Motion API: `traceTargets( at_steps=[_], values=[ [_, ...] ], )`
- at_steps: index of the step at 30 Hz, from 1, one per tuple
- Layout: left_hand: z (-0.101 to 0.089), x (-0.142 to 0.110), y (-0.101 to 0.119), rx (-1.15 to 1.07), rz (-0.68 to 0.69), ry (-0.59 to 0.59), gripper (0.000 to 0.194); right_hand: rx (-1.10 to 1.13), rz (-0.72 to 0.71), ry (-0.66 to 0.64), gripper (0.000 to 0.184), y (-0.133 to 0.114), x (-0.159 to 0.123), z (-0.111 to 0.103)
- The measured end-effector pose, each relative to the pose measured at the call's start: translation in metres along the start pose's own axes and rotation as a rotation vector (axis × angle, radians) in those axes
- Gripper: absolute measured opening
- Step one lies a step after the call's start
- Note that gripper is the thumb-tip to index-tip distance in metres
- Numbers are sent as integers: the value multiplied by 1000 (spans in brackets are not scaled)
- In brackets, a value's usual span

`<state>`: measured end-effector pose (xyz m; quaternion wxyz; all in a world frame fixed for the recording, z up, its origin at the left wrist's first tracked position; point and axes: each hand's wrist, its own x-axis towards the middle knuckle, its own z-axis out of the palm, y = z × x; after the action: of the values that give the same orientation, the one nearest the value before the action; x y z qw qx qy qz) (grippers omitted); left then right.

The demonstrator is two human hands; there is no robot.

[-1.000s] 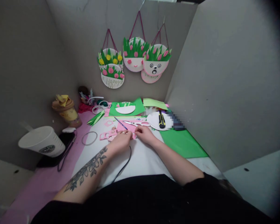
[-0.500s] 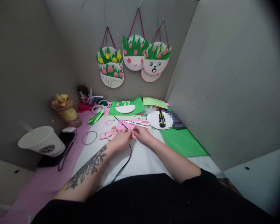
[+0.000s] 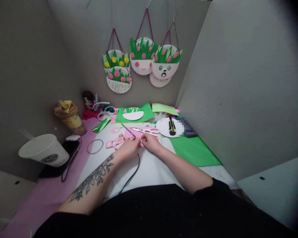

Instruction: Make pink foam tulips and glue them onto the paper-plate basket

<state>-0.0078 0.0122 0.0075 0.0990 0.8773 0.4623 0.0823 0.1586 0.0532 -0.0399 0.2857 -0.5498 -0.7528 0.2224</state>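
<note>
My left hand [image 3: 129,147] and my right hand [image 3: 149,142] meet fingertip to fingertip over a pink foam sheet [image 3: 132,133] on the white table top. Both are curled in a pinch on a small pink piece too tiny to make out. Pink cut-out scraps [image 3: 113,143] lie just left of my left hand. White-handled scissors [image 3: 146,130] and a thin blue pencil [image 3: 128,130] lie right behind my fingers. A black cable [image 3: 132,173] runs from under my left wrist toward my body.
A white paper plate [image 3: 165,128] carries a yellow-black utility knife [image 3: 172,125]. Green sheets [image 3: 193,150] lie right; a half-plate craft [image 3: 133,114] sits on green paper behind. Left stand a white cup [image 3: 43,154], a phone [image 3: 67,150], a ring [image 3: 95,146] and a brown jar [image 3: 71,117]. Finished plate crafts [image 3: 142,61] hang on the wall.
My hands have drawn slightly closer together, the right fingertips shifting left to meet the left ones. Everything else stays put.
</note>
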Motion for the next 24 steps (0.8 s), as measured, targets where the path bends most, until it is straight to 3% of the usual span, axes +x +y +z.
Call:
traceTargets(
  at_steps=[24],
  values=[
    [-2,0,3,7,-9,-8,27,74,32,50,17,9,3,11]
  ],
)
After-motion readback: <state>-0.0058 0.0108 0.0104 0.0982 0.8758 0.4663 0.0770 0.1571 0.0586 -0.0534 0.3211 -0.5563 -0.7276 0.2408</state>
